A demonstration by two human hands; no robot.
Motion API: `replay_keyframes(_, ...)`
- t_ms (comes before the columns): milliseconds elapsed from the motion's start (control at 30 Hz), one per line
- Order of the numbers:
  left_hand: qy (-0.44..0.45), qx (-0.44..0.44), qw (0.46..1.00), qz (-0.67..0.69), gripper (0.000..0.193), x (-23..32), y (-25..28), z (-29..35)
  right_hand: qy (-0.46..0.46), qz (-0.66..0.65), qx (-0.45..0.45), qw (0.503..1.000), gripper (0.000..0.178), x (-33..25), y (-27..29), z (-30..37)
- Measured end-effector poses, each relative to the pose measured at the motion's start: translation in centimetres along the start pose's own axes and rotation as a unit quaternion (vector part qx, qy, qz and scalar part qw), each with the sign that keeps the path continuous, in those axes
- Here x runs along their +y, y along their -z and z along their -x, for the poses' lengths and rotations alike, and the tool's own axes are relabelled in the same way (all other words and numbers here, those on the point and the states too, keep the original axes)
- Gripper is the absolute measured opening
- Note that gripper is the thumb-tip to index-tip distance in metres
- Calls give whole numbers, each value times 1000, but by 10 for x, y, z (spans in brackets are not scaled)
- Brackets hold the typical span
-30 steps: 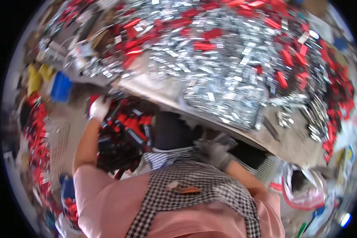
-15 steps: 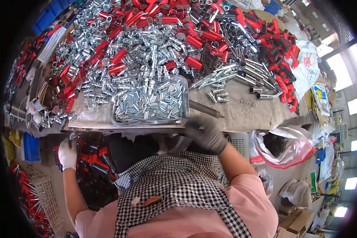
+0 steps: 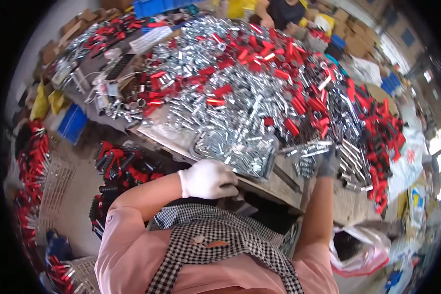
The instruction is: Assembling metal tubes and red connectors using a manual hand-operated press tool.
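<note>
Left hand [image 3: 208, 180], white glove, hung at the near edge of the table [image 3: 167, 137], in front of the clear tray [image 3: 273, 161]. Fingers were curled with a narrow gap to the thumb; couldn't tell if that grip held anything. Right hand [image 3: 328, 162], grey glove, arm extended over the table, was between short metal fittings [image 3: 305, 168] on its left and long silver tubes [image 3: 354, 164] on its right. Fingertips were dark and partly lost among the parts, so couldn't tell whether its grip was closed on one. The tray sat near the table edge, full of small metal pins [image 3: 232, 151]; a dark bar [image 3: 287, 180] lay just beside it, toward the right hand. Behind, a big heap of silver parts [image 3: 259, 100] was mixed with red tubes [image 3: 223, 91]. Black-and-red handles [image 3: 381, 141] were piled at far right. Blue bin [image 3: 72, 123] stood off left, below table level.
</note>
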State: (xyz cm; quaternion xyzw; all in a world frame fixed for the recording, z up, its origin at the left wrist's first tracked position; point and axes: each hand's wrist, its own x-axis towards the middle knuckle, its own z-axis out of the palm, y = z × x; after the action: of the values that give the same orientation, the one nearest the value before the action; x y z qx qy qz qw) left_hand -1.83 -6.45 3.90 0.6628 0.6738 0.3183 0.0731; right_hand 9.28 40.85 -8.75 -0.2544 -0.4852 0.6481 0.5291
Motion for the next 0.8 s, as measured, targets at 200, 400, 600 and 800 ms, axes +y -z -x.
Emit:
replay_keyframes(200, 114, -58, 992, 0, 22, -19, 14, -4, 66, -44, -143, 987, 49, -70, -40, 82)
replay_keyframes(400, 82, -37, 996, -10, 21, -29, 19, -33, -91, -126, -350, 924, 55, -86, -74, 176)
replay_keyframes(600, 45, -32, 998, -2, 16, -31, 20, -54, -192, -29, -331, 923, 41, -87, -103, 210)
replay_keyframes(800, 10, -9, 1000, 16, 15, -58, 33, -111, -132, -38, -256, 957, 33, -79, -91, 207)
